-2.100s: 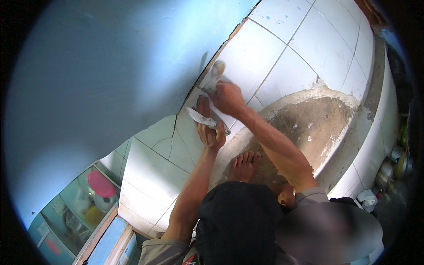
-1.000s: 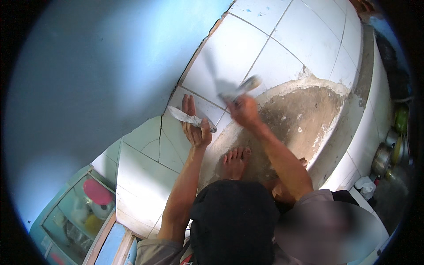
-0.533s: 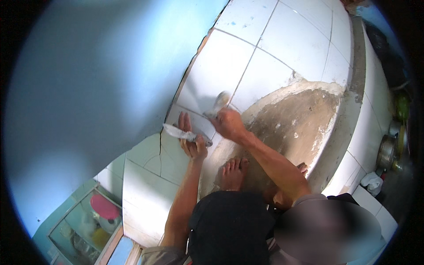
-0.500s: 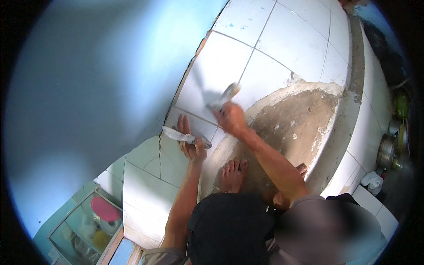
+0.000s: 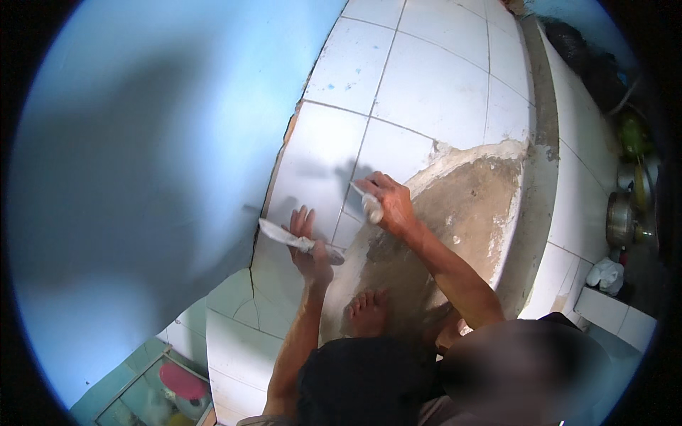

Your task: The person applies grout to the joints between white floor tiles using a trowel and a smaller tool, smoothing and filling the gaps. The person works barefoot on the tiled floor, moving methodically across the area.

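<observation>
My left hand (image 5: pixel 308 250) is over the white tiles, its fingers stretched toward the wall and its thumb pinning a flat, narrow blade tool (image 5: pixel 275 231) across the palm. White paste coats that blade, and its other end looks dark. Further right, my right hand (image 5: pixel 395 201) is closed around a putty knife (image 5: pixel 371 209). Its pale handle end points back toward me, while my fingers cover most of the blade. That hand is close to the tile joint; whether it touches the tile (image 5: pixel 320 145) I cannot tell.
A painted blue wall (image 5: pixel 142 142) rises at left, with a rough gap along the tiles. My bare foot (image 5: pixel 367 312) rests on a brown, white-edged untiled patch (image 5: pixel 462 213). A raised grey ledge (image 5: pixel 538 156) runs beyond it. Metal pots (image 5: pixel 621 220) stand at far right.
The view has shifted. My right hand has moved right across the tiles and turned the putty knife, so its handle end now points toward me. My left hand keeps its grip on the blade tool.
</observation>
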Available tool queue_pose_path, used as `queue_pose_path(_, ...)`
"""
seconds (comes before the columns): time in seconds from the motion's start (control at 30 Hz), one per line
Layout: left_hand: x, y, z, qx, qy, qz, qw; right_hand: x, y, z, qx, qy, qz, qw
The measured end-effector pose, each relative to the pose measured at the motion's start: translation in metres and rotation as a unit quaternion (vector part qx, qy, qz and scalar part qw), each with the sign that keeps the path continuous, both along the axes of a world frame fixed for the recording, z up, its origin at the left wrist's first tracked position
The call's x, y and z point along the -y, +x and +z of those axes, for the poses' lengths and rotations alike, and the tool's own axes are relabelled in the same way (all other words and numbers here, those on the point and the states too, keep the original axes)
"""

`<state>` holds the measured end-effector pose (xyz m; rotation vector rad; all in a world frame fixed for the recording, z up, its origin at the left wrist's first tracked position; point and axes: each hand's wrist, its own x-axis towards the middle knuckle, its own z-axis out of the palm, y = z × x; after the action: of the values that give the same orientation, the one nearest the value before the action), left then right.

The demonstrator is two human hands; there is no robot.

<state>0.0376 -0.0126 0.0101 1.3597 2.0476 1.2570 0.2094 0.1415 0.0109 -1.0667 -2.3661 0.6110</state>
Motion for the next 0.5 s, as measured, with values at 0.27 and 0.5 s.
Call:
queue_pose_path(0.27, -0.118, -0.002, -0.028, -0.072, 0.029, -0.088, 0.993, -0.091, -0.003, -0.015, 0.109, 0.205, 0.024, 0.972)
queue_pose_path(0.5, -0.194, 0.002, -0.028, -0.076, 0.014, -0.063, 0.995, -0.162, -0.007, -0.029, 0.103, 0.201, 0.036, 0.973)
